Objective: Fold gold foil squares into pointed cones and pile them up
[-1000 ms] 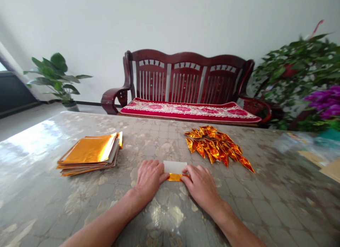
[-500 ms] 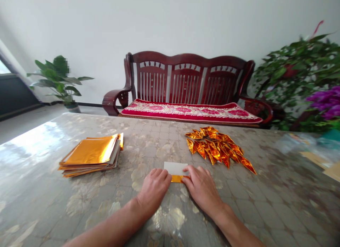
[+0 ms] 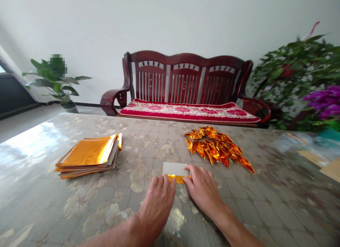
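Observation:
A small sheet of gold foil paper (image 3: 175, 168) lies on the table in front of me, its pale grey back facing up. Along its near edge runs a folded-over gold strip. My left hand (image 3: 159, 195) has its fingers bent together over the left part of that strip, pressed on the paper. At the right edge, my right hand (image 3: 200, 183) pinches the same sheet between thumb and forefinger. To the left lies a stack of gold foil sheets (image 3: 89, 153). Several folded gold foil pieces (image 3: 220, 147), pointed at the ends, form a cluster beyond my right hand.
The table (image 3: 127, 211) has a glossy, flower-patterned cover. Clear plastic and brown card (image 3: 313, 158) lie at its right side. Behind it stands a dark red wooden bench (image 3: 186, 77) with a red patterned cushion (image 3: 191, 110). Potted plants (image 3: 63, 84) flank the bench.
My left hand has shifted right and nearer to me along the strip, uncovering the sheet's left end. My right hand keeps its pinch. The view has turned slightly.

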A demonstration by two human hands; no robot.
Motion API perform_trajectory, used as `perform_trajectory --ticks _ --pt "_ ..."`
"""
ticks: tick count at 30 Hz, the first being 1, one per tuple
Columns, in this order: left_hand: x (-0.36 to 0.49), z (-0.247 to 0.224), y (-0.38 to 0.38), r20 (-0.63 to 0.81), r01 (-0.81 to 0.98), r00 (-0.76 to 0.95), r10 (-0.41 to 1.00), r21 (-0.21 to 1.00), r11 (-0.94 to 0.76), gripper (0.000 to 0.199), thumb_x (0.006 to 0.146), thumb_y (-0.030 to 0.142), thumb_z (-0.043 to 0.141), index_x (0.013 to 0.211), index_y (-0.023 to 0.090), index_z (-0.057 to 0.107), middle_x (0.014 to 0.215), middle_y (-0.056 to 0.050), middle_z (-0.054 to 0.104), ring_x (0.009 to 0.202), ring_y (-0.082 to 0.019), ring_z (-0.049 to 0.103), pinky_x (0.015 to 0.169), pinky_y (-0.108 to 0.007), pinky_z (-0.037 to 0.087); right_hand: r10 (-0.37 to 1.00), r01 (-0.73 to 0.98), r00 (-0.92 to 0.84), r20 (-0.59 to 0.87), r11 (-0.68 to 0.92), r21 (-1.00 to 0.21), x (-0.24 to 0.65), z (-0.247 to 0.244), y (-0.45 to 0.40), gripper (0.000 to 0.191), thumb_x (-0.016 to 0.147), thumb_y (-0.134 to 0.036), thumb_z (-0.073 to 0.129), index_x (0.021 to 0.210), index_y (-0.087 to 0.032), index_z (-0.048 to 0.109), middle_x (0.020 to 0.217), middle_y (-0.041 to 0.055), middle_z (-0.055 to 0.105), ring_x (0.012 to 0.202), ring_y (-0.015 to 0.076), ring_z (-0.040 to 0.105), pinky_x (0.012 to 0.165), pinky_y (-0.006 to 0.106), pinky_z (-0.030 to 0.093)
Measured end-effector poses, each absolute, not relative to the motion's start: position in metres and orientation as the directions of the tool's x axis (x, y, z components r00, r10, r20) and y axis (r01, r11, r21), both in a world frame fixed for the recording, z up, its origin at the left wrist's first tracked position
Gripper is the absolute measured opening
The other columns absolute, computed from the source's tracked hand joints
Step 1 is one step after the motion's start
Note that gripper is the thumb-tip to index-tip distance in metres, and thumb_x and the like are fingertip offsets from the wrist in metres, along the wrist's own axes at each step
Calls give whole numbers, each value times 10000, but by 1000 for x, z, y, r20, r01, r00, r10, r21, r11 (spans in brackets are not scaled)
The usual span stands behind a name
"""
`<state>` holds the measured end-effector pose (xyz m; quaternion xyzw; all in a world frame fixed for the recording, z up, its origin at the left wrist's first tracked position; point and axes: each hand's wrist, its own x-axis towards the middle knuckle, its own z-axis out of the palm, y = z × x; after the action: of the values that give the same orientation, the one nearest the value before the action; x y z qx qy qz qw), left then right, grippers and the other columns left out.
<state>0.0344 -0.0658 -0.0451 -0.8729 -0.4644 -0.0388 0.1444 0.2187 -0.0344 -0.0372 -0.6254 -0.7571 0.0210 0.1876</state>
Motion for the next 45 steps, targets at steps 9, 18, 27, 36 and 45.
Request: perform_trajectory --ticks 9,18,27,36,45 --pt "40 -46 -62 172 780 621 765 -228 -582 292 867 75 514 1136 97 626 991 -112 616 913 -252 566 830 -389 483 875 903 -339 345 405 -141 217 -37 -41 131 923 -178 616 1020 -264 642 992 24 664 933 233 533 805 359 343" --pt "41 -45 -65 179 787 611 771 -245 -567 353 847 46 512 1180 69 625 1026 -144 638 960 -274 594 822 -402 522 772 798 -547 323 598 -80 217 -36 -47 213 951 -209 603 1151 -258 656 1042 23 705 964 214 581 839 362 371" --pt "36 -49 -69 158 815 559 814 -287 -503 438 860 18 485 1286 13 586 1254 -247 626 1131 -310 603 918 -440 514 755 799 -513 409 594 -95 233 -39 -52 272 936 -75 536 1108 -220 688 1166 31 713 1059 224 586 946 373 369" --pt "25 -41 -56 129 818 571 811 -166 -550 415 903 84 512 1313 78 577 1325 -176 604 1217 -300 547 1011 -441 459 768 818 -455 450 560 -129 235 -42 -54 258 877 -36 505 943 -192 700 917 52 700 888 216 564 849 361 382" --pt "13 -19 -22 146 917 376 915 83 -390 236 953 202 465 1102 193 647 1139 -99 646 1032 -280 582 895 -431 481 647 524 -650 399 762 -381 203 -38 -60 222 955 -138 486 991 -245 678 971 1 705 888 168 568 809 315 356"
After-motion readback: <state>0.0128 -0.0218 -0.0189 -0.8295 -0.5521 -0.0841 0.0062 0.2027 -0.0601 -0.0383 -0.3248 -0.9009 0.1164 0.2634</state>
